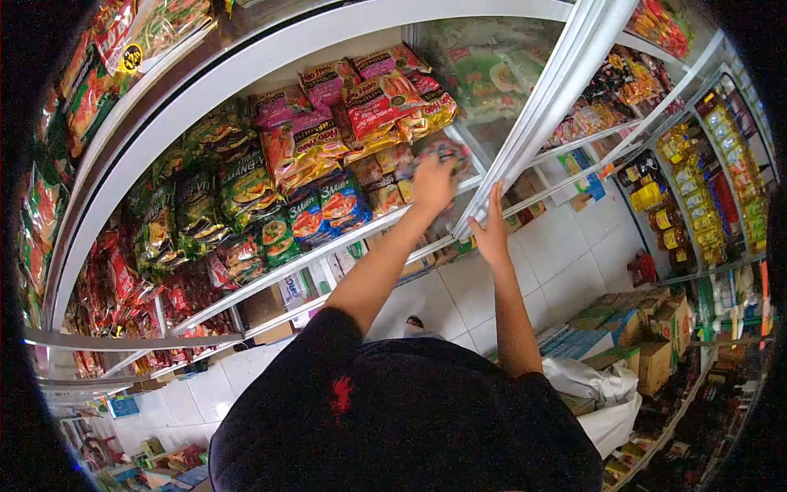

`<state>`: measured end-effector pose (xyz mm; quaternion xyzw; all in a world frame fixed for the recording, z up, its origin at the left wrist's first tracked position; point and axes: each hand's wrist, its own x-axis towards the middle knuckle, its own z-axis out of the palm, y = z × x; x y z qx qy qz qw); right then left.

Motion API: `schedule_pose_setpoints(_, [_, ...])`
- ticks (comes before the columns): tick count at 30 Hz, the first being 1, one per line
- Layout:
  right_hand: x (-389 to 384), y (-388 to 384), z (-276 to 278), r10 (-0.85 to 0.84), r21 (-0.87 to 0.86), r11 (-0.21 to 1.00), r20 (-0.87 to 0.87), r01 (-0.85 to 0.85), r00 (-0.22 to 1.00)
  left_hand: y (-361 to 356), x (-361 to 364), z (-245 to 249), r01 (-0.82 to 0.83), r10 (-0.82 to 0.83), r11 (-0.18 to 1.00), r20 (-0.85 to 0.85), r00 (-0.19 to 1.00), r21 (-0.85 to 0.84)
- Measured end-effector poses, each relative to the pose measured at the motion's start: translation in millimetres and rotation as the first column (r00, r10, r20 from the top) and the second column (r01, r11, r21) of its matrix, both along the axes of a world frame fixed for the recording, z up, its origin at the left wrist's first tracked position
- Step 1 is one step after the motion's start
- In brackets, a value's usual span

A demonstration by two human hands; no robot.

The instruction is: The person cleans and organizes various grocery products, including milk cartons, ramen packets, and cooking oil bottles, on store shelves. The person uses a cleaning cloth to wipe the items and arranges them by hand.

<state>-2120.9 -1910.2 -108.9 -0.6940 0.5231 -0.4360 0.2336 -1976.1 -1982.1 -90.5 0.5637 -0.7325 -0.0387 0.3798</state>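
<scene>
My left hand reaches into a shelf bay with its fingers curled and smeared by motion. At the fingertips is a blurred red, blue and grey thing whose kind I cannot make out. Instant noodle packets in pink, red and yellow are stacked just beyond that hand. Blue noodle packets lie to its left along the shelf's front edge. My right hand rests against the white metal frame of a glass panel, fingers stretched upward and thumb apart.
Dark green packets fill the shelf's left part. Bottles of yellow oil stand on the right-hand shelves. Cardboard boxes and a white sack lie at lower right on the tiled floor. A lower shelf holds red packets.
</scene>
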Motion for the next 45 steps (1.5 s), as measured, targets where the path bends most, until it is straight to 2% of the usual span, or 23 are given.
schedule_pose_setpoints(6, [-13, -5, 4, 0.07, 0.072, 0.995, -0.005, -0.07, 0.998, -19, -8, 1, -0.004, 0.002, 1.0, 0.134, 0.991, 0.016])
schedule_pose_setpoints(7, [-19, -6, 2, 0.047, 0.012, 0.999, 0.029, -0.048, 0.998, -11, 7, 9, 0.036, -0.043, 0.994, 0.065, 0.997, 0.106])
schedule_pose_setpoints(9, [-45, -19, 4, 0.025, 0.18, 0.982, 0.162, -0.055, 0.986, 6, 42, 4, -0.019, 0.014, 0.997, 0.055, 0.998, 0.081])
schedule_pose_setpoints(11, [-37, -10, 101, -0.015, 0.217, 0.976, 0.089, -0.005, 0.996, 34, 79, -1, -0.087, 0.085, 0.995, 0.05, 0.995, 0.042])
schedule_pose_setpoints(12, [-37, -11, 131, 0.113, 0.002, 0.993, 0.224, -0.117, 0.968, 55, 96, -2, -0.104, 0.102, 0.994, 0.054, 0.993, 0.03])
schedule_pose_setpoints(13, [-20, 4, 186, 0.13, -0.062, 0.991, 0.269, -0.118, 0.954, 78, 115, 0, -0.134, 0.132, 0.991, 0.072, 0.989, 0.03])
schedule_pose_setpoints(14, [-12, 17, 228, 0.232, -0.285, 0.942, 0.167, -0.178, 0.958, 100, 134, 3, -0.163, 0.16, 0.986, 0.09, 0.983, 0.032])
schedule_pose_setpoints(15, [-4, 25, 255, 0.341, -0.429, 0.873, 0.202, -0.23, 0.918, 122, 155, 5, -0.248, 0.248, 0.969, 0.108, 0.963, -0.011])
schedule_pose_setpoints(16, [2, 29, 284, 0.657, -0.575, 0.695, 0.266, -0.431, 0.705, 141, 179, 6, -0.329, 0.333, 0.943, 0.124, 0.935, -0.053])
schedule_pose_setpoints(17, [8, 41, 308, 0.575, -0.619, 0.712, 0.244, -0.331, 0.781, 159, 205, 5, -0.412, 0.413, 0.91, 0.099, 0.905, -0.029])
schedule_pose_setpoints(18, [25, 61, 336, 0.54, -0.587, 0.787, 0.508, -0.189, 0.672, 177, 234, 5, -0.493, 0.492, 0.87, 0.076, 0.867, -0.004])
schedule_pose_setpoints(20, [6, 48, 328, 0.588, -0.571, 0.777, 0.508, -0.265, 0.629, 211, 293, -14, -0.662, 0.668, 0.744, 0.101, 0.737, -0.095])
schedule_pose_setpoints(22, [1, 37, 331, 0.678, -0.572, 0.721, 0.471, -0.39, 0.563, 246, 326, -8, -0.771, 0.772, 0.635, 0.03, 0.634, -0.051])
schedule_pose_setpoints(24, [6, 28, 332, 0.758, -0.566, 0.651, 0.444, -0.506, 0.478, 271, 340, -5, -0.838, 0.837, 0.545, 0.051, 0.545, 0.018])
schedule_pose_setpoints(26, [-17, 9, 330, 0.819, -0.556, 0.572, 0.424, -0.604, 0.385, 276, 341, -5, -0.826, 0.827, 0.562, 0.012, 0.562, -0.043])
schedule_pose_setpoints(28, [-21, -8, 322, 0.845, -0.527, 0.519, 0.433, -0.673, 0.312, 269, 329, 4, -0.876, 0.865, 0.482, 0.149, 0.478, 0.015])
schedule_pose_setpoints(30, [27, -3, 317, 0.862, -0.503, 0.467, 0.443, -0.727, 0.247, 252, 312, 7, -0.85, 0.845, 0.526, 0.114, 0.522, -0.008])
schedule_pose_setpoints(33, [13, -46, 306, 0.879, -0.482, 0.377, 0.454, -0.791, 0.143, 234, 284, 6, -0.73, 0.726, 0.683, 0.088, 0.682, 0.028])
schedule_pose_setpoints(34, [70, -16, 309, 0.89, -0.481, 0.335, 0.443, -0.81, 0.105, 235, 277, 11, -0.694, 0.689, 0.719, 0.081, 0.72, 0.046])
schedule_pose_setpoints(36, [44, -44, 302, 0.91, -0.501, 0.256, 0.413, -0.827, 0.031, 241, 294, 1, -0.645, 0.646, 0.762, 0.011, 0.764, 0.061])
schedule_pose_setpoints(37, [68, -34, 304, 0.92, -0.512, 0.217, 0.392, -0.831, -0.001, 248, 304, 10, -0.666, 0.666, 0.745, -0.015, 0.746, -0.029])
schedule_pose_setpoints(40, [101, -34, 303, 0.932, -0.517, 0.118, 0.353, -0.848, -0.086, 282, 370, 19, -0.751, 0.753, 0.657, 0.029, 0.657, -0.061])
schedule_pose_setpoints(45, [168, 4, 282, 0.882, -0.387, 0.038, 0.447, -0.921, -0.152, 346, 484, 2, -0.969, 0.969, 0.244, 0.066, 0.24, -0.049])
